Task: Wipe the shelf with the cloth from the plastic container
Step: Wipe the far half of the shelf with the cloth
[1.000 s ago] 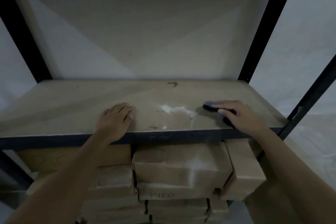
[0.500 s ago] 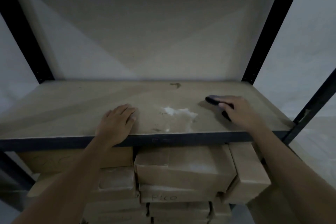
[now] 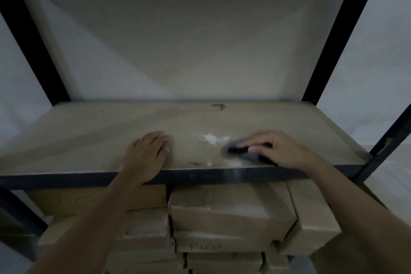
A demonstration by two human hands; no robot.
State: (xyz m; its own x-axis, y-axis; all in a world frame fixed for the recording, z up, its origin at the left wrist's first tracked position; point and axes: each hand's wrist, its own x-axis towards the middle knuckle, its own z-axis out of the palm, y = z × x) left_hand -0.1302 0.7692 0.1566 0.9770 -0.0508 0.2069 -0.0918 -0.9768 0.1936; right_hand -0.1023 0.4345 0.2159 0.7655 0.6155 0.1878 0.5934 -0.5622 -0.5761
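The tan shelf board (image 3: pixel 89 135) spans the view in a black metal frame. My right hand (image 3: pixel 282 149) presses a dark cloth (image 3: pixel 238 148) flat onto the board near its front edge, just right of a white powdery patch (image 3: pixel 212 139). The cloth is blurred and touches the patch's right edge. My left hand (image 3: pixel 146 153) lies flat on the board with fingers spread, holding nothing, its wrist over the front rail. No plastic container is in view.
A dark stain (image 3: pixel 219 106) marks the back of the board. Black uprights (image 3: pixel 340 33) stand at the back corners, another upright (image 3: pixel 387 142) at the front right. Several brown cardboard boxes (image 3: pixel 231 211) are stacked on the level below. A pale wall lies behind.
My right hand has slid the cloth left and toward the front edge, from clear of the white patch to its right side. The left hand has stayed in place.
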